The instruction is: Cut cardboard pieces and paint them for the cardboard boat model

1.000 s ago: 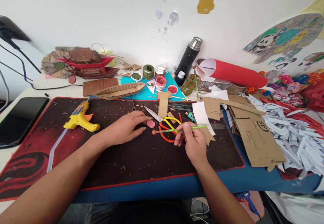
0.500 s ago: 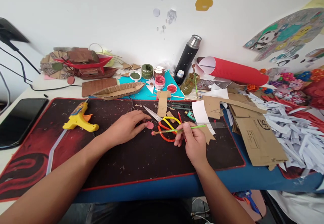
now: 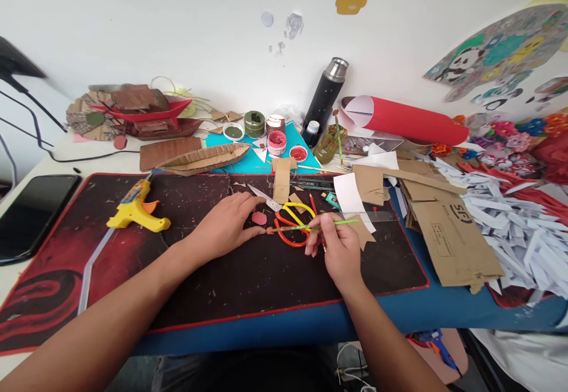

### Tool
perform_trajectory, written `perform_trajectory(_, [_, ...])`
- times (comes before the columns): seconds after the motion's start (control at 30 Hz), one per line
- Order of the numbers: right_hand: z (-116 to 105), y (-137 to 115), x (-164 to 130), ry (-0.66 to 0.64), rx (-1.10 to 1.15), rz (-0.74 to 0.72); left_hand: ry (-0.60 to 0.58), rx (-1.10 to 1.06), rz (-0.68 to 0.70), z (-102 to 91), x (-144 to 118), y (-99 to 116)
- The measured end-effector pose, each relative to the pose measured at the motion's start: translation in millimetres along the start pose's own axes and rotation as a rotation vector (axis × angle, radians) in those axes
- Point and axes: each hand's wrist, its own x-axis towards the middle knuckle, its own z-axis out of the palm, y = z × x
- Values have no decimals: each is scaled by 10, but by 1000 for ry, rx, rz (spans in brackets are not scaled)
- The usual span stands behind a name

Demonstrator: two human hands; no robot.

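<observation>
Right hand (image 3: pixel 339 250) pinches a brush (image 3: pixel 310 227) mid-mat (image 3: pixel 248 279); flat, open left hand (image 3: pixel 228 223) steadies the pink disc (image 3: pixel 259 218). Best keep the disc pinned and strokes light.

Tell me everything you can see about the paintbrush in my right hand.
The paintbrush is thin, with a green handle and a tip stained reddish-pink. The right hand pinches it near the middle between thumb and fingers, holding it almost level, tip pointing left. It crosses over the yellow and red scissors on the dark mat. The tip hangs beside a small pink piece that the left hand steadies.
</observation>
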Motion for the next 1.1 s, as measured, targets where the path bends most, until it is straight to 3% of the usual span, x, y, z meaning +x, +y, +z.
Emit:
perform_trajectory(0.43, [-31, 1, 10, 33, 18, 14, -30, -149, 48, -106, -21, -20])
perform_trajectory(0.77, [-88, 79, 23, 61, 42, 18, -1, -45, 60, -6, 18, 44])
perform_trajectory(1.1, [-123, 88, 18, 59, 50, 48, -90, -226, 101, -173, -63, -59])
